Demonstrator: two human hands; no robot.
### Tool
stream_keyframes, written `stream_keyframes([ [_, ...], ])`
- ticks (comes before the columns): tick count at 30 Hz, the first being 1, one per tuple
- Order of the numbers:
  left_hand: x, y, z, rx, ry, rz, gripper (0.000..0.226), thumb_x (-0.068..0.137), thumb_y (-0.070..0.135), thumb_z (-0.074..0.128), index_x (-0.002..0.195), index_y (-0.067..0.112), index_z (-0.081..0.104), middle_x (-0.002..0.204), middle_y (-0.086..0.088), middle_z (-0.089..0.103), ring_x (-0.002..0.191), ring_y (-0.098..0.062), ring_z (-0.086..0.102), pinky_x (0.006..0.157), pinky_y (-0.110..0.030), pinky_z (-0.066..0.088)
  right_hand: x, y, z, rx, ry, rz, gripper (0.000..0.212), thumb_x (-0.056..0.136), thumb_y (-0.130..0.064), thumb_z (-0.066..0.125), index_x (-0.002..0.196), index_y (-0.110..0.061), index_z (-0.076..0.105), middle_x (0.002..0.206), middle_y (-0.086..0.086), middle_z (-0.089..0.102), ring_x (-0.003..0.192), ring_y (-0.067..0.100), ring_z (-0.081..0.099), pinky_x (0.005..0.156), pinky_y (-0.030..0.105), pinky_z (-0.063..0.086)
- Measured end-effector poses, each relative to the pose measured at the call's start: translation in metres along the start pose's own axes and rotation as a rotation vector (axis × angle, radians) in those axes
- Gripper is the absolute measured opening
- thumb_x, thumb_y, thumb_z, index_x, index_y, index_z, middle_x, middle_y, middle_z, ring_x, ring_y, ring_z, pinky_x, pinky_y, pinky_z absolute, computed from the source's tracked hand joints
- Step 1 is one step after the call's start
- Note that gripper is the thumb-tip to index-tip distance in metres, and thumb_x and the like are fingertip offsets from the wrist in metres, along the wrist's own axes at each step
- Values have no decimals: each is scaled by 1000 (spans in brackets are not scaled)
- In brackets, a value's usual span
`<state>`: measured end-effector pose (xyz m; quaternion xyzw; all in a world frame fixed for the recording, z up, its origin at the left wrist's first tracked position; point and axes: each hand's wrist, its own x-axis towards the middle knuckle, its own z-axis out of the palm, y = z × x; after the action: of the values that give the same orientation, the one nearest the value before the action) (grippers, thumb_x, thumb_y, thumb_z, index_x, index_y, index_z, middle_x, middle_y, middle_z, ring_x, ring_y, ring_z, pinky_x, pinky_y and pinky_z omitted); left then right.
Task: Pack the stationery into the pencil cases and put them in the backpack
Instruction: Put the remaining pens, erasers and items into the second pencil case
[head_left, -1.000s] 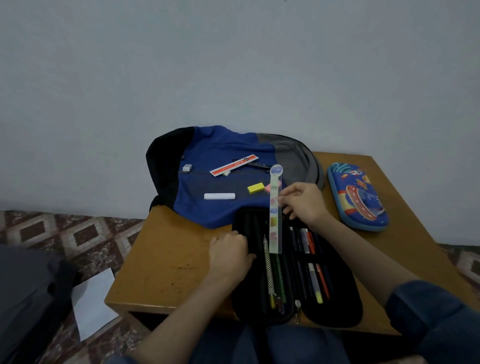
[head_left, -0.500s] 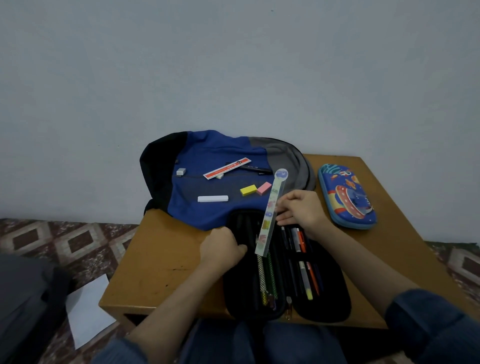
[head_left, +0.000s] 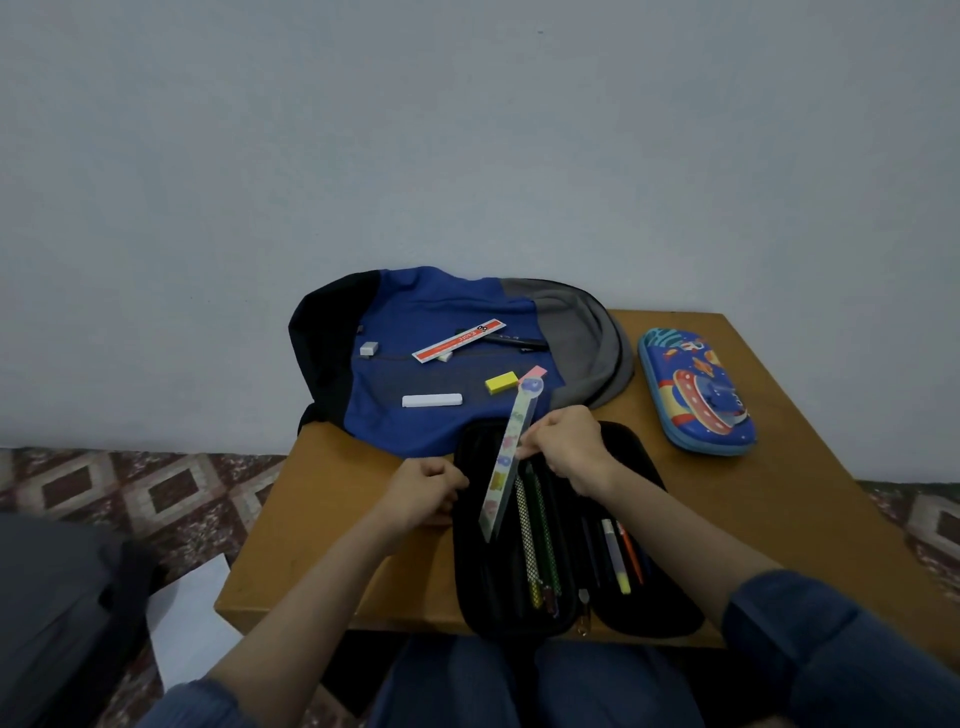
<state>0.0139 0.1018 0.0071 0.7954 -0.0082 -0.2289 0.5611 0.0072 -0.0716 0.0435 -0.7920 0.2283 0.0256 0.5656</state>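
A black pencil case (head_left: 566, 618) lies open on the wooden table (head_left: 332, 551), with pencils and pens in both halves. My right hand (head_left: 566, 449) pinches a pale ruler with coloured stickers (head_left: 506, 467), tilted over the case's left half. My left hand (head_left: 423, 488) grips the case's left rim. Behind lies a blue, black and grey backpack (head_left: 415, 415). On it rest a red-and-white ruler (head_left: 460, 340), a black pen (head_left: 511, 340), a white eraser (head_left: 432, 400), a yellow eraser (head_left: 502, 383), a pink eraser (head_left: 534, 372) and a small grey eraser (head_left: 368, 348).
A closed blue pencil case with a spaceship picture (head_left: 696, 392) sits at the table's right. A dark bag (head_left: 52, 613) and a white sheet of paper (head_left: 192, 618) lie on the patterned floor to the left. A wall stands right behind the table.
The sticker ruler has tilted from upright and come down left, its lower end now over the case's left half. My right hand moved nearer with it. The camera view shifted slightly.
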Motion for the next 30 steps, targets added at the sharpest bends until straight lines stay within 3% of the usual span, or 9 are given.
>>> stream_keyframes([
  [5,1,-1,1,-10,8,26,20,92,11,51,74,13,59,72,-3,50,67,-12,50,59,-22,47,-5,-1,6,-84,-42,52,12,84,5,59,88,12,68,66,13,64,24,1,44,30,11,31],
  [8,1,-2,1,-21,14,39,20,92,10,51,73,12,58,70,-3,49,65,-12,49,59,-22,48,-11,8,18,-216,-83,67,12,76,2,65,85,9,71,70,14,70,28,6,44,34,14,32],
  [15,0,-2,3,-6,42,71,21,92,10,51,71,12,56,68,-3,50,65,-13,50,60,-23,48,-19,15,28,-347,-158,76,18,82,-5,58,65,0,61,62,10,66,25,9,45,32,14,31],
  [19,-1,0,4,30,43,106,21,93,12,52,72,14,56,68,0,51,63,-10,50,57,-20,45,-16,16,39,-350,-166,77,9,84,-1,59,77,3,63,63,11,65,30,13,52,33,17,36],
  [23,-1,-1,2,46,43,99,18,93,14,53,79,14,64,73,-1,54,66,-10,51,56,-18,45,-11,19,42,-401,-176,43,14,87,-6,56,77,1,63,64,12,66,36,16,57,33,17,36],
  [26,-1,1,1,21,34,70,21,95,14,49,89,12,68,75,-2,54,66,-10,51,56,-17,48,-13,19,36,-356,-196,50,28,92,-23,55,87,4,63,75,15,67,38,16,56,34,20,37],
  [28,-1,2,1,-27,38,47,21,95,14,48,94,8,68,74,-3,54,65,-11,52,57,-19,50,-17,18,32,-335,-232,32,39,90,-34,59,92,5,63,73,11,64,39,14,56,38,21,39],
  [30,-1,3,0,-75,57,21,22,96,12,46,97,6,67,75,-4,55,65,-12,52,59,-22,51,-22,17,31,-360,-264,13,36,85,-30,67,92,5,64,68,9,63,37,11,56,39,20,42],
])
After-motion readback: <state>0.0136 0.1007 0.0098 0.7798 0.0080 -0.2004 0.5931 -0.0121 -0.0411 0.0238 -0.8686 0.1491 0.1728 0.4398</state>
